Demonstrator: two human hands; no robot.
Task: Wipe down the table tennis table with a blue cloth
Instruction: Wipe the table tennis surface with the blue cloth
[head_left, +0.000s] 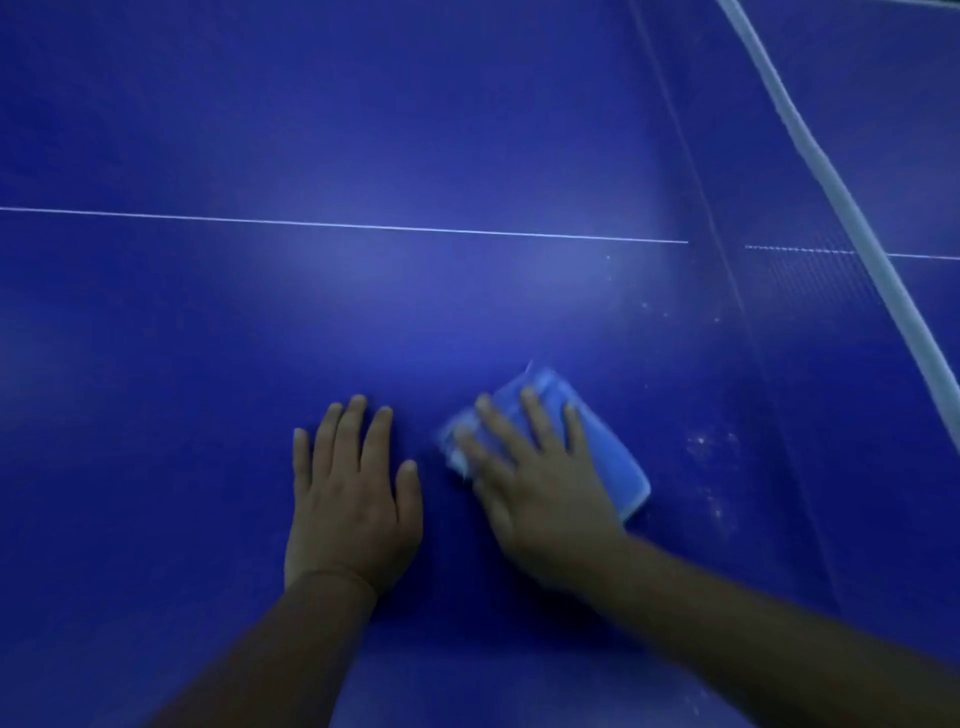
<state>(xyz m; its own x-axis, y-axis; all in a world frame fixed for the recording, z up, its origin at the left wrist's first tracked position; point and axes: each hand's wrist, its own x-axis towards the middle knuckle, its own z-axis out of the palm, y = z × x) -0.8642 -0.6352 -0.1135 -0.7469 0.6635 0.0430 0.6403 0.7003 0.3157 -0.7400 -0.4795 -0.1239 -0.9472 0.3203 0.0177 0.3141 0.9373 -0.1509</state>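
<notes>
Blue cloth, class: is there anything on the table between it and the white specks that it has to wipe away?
Nothing visible. The folded blue cloth lies flat under the right hand, and only bare blue tabletop separates it from the white specks to its right. The left hand rests flat on the opposite side, and the white-edged net stands farther off.

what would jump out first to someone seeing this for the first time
The two hands low in the middle: the right hand presses flat on a folded blue cloth, blurred as if mid-wipe, while the left hand lies flat on the table beside it. Next, the thin white line across the blue top, the net's white band slanting down the right side, and pale specks right of the cloth.
</notes>
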